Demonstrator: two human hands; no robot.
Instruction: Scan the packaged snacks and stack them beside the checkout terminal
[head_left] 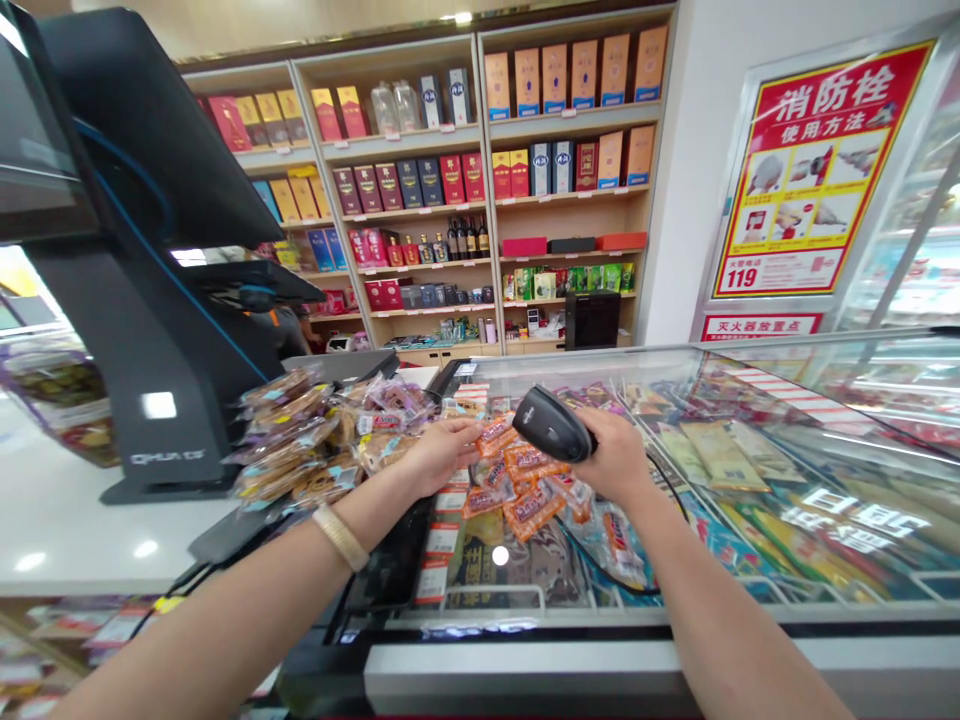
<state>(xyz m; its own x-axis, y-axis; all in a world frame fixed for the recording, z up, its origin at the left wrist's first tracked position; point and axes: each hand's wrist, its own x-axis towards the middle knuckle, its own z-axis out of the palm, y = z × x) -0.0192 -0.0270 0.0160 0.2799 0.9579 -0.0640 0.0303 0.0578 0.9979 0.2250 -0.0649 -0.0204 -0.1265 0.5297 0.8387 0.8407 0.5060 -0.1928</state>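
My right hand [616, 455] is wrapped round a black barcode scanner [553, 424], whose head points left above a pile of orange snack packets [531, 510]. My left hand [444, 455] pinches the edge of one orange packet [495, 434] at the pile's far left side. The pile lies on the glass lid of a chest freezer. From the scanner, a black cable [600, 578] curves across the glass. Left of my left hand are stacked clear bags of brown snacks [289, 435], with more snack packets [386, 420] next to them.
A black point-of-sale terminal [161, 330] stands on the white counter [67, 535] at left. The chest freezer's glass top [720, 500] extends right, with frozen packs beneath. Shelves [420, 210] of boxes and bottles line the back wall. Part of a person [285, 330] shows behind the terminal.
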